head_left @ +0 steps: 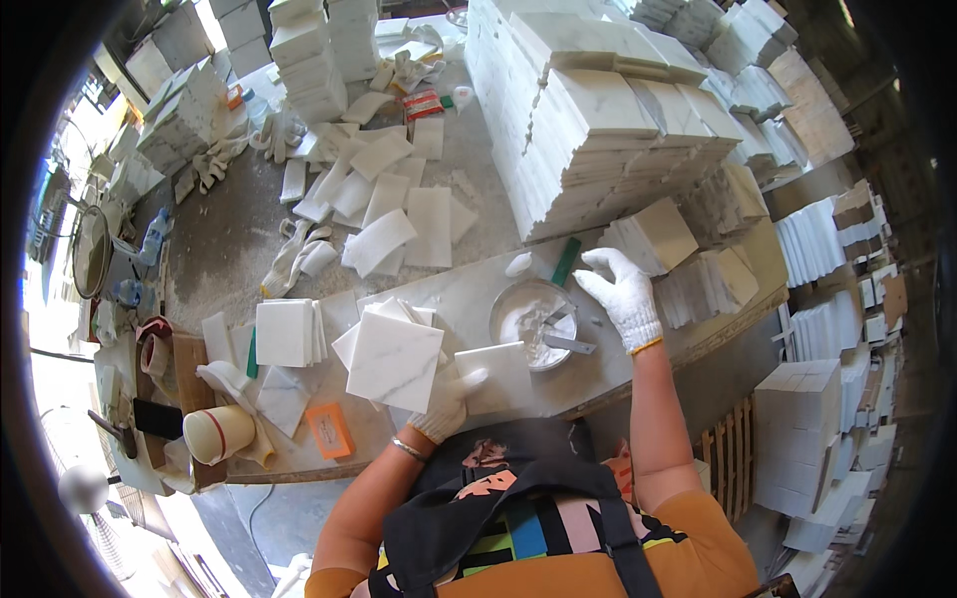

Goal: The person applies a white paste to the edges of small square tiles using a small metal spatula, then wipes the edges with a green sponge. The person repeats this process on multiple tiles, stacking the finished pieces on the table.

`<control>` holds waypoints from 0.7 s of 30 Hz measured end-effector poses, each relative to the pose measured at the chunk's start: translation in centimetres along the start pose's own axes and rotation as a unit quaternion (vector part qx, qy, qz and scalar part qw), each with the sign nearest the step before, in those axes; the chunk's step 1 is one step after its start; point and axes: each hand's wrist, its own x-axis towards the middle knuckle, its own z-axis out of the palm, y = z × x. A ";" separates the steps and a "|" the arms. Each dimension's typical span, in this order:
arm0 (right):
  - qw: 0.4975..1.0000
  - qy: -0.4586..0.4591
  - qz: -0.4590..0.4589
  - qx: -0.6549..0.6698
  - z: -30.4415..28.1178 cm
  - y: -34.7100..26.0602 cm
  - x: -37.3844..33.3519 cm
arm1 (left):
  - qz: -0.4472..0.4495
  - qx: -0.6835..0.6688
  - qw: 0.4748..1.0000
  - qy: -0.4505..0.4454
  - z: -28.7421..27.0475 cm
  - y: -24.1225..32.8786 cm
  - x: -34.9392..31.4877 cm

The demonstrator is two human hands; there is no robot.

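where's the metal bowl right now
In the head view, the bowl sits slightly right of centre, to the left of the right hand and just below a green strip.

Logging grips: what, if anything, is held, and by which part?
The left hand seems to hold a tile by its left edge; the right hand looks empty.

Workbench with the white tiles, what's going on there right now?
A person in white gloves is working at a bench. Their left hand holds a white tile near the front edge, thumb over its face. Their right hand is empty, fingers parted, to the right of a bowl with white material and a metal tool in it. A loose tile pile lies left of the held tile.
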 end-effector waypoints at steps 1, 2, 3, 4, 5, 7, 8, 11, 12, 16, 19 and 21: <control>0.999 -0.046 0.000 -0.014 0.9 -0.2 1.3 | 0.004 0.001 1.000 0.006 -0.2 -0.1 0.0; 0.995 -0.092 0.000 -0.027 2.0 -0.5 2.5 | 0.011 -0.002 1.000 0.004 -0.3 -0.1 0.0; 0.991 -0.135 0.010 -0.007 2.8 -0.7 3.6 | 0.018 -0.005 1.000 0.003 -0.1 0.1 -0.2; 0.987 -0.158 -0.006 -0.019 3.7 0.2 4.8 | 0.024 -0.010 1.000 0.002 0.2 0.1 -0.4; 0.983 -0.180 -0.022 -0.031 4.8 1.5 6.1 | 0.014 -0.012 1.000 -0.004 0.6 0.5 -0.3; 0.969 -0.233 -0.035 -0.069 6.3 1.8 7.7 | -0.010 -0.020 1.000 -0.007 0.9 0.9 -0.4; 0.947 -0.308 0.020 0.087 7.2 5.4 9.0 | -0.017 -0.017 1.000 -0.008 1.1 0.9 -0.2; 0.941 -0.338 0.008 0.009 7.7 3.2 9.3 | 0.002 -0.018 1.000 0.000 0.1 -0.1 0.3; 0.944 -0.328 0.013 0.023 7.4 2.1 9.0 | 0.002 -0.020 1.000 0.005 -0.2 -0.5 0.3; 0.963 -0.243 0.003 0.116 5.8 1.6 7.1 | 0.000 -0.020 1.000 0.001 -0.1 -0.3 0.2; 0.967 -0.194 -0.025 0.165 2.8 -1.0 3.3 | 0.003 -0.014 1.000 0.000 0.0 -0.2 0.0; 0.969 -0.189 -0.016 0.160 1.2 -1.9 0.7 | 0.004 -0.003 1.000 0.008 -0.2 -0.2 0.1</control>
